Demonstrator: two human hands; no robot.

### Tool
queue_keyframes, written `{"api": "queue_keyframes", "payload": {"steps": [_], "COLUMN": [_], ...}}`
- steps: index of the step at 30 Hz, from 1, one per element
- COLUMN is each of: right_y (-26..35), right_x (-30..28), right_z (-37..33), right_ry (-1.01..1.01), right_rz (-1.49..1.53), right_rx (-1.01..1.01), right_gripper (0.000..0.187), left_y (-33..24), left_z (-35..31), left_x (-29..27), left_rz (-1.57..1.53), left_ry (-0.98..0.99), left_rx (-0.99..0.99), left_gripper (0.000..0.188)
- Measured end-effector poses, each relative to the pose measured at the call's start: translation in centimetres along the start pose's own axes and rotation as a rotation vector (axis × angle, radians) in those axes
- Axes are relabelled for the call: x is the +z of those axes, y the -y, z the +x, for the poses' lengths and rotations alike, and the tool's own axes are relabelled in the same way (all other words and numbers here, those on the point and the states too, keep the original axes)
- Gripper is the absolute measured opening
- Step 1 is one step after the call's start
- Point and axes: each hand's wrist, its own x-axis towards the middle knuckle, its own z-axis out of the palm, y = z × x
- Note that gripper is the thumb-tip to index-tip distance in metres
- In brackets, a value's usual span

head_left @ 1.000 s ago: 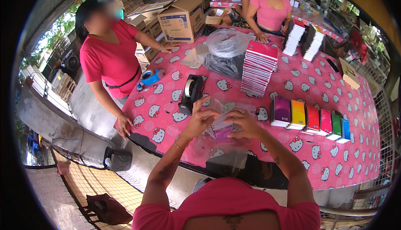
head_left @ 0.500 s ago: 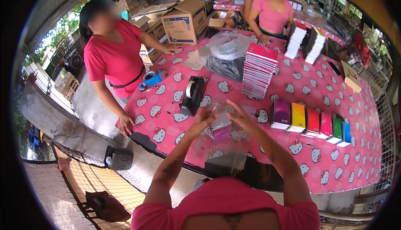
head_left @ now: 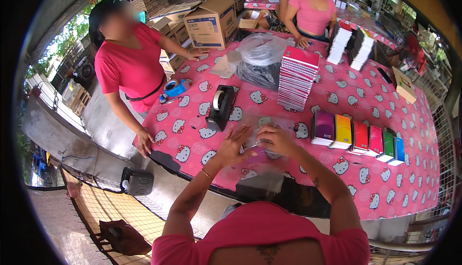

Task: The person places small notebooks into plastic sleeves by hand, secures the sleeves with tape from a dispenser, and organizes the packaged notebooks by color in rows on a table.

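A clear plastic bag [head_left: 263, 168] lies on the table in front of me, with something purple [head_left: 259, 156] showing through it. My left hand [head_left: 234, 147] rests over the bag's left side, fingers stretched out flat. Across from it, my right hand [head_left: 276, 140] has its fingers curled and pinched on the plastic near the bag's upper part. Between the hands a thin pale edge is visible, too small to name. A black tape dispenser [head_left: 220, 108] with a roll of tape stands just beyond my left hand.
Upright notebooks [head_left: 353, 137] in several colours stand to the right. A tall notebook stack [head_left: 294, 82] and a plastic-wrapped bundle [head_left: 262, 60] stand beyond. A person [head_left: 127, 58] leans on the table [head_left: 308, 168] at left; another [head_left: 313, 10] is across. A cardboard box [head_left: 209, 24] sits at the far edge.
My hands have come down and closer together over the bag. The left has flattened from a raised pose, and the right has curled onto the plastic.
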Motion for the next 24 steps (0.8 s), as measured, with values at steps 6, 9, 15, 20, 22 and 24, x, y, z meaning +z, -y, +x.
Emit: {"api": "queue_keyframes", "payload": {"steps": [6,9,15,20,22,24], "right_y": [1.1,1.6,3.1,2.7,2.8,2.5], "right_x": [1.5,2.1,0.6,0.9,0.8,0.5], "right_z": [-0.1,-0.1,0.1,0.2,0.8,1.0], "right_ry": [-0.111,-0.211,-0.144,-0.14,-0.161,-0.089], "right_rz": [0.119,0.242,0.036,-0.06,-0.022,-0.039], "right_rx": [0.163,0.27,0.164,0.152,0.183,0.16], "right_gripper": [0.038,0.037,0.044,0.042,0.036,0.03], "left_y": [-1.0,-0.9,-3.9,-3.1,-1.5,-0.9], "left_z": [0.5,2.4,3.2,2.7,1.2,1.1], "left_x": [-0.9,-1.3,-3.4,-3.0,-1.2,-0.8], "left_rz": [-0.184,-0.327,-0.656,0.05,-0.019,-0.114], "left_ry": [0.0,-0.012,-0.244,-0.083,-0.017,0.015], "left_rx": [-0.115,-0.133,-0.223,-0.02,-0.037,-0.054], "left_gripper": [0.036,0.029,0.022,0.04,0.033,0.025]}}
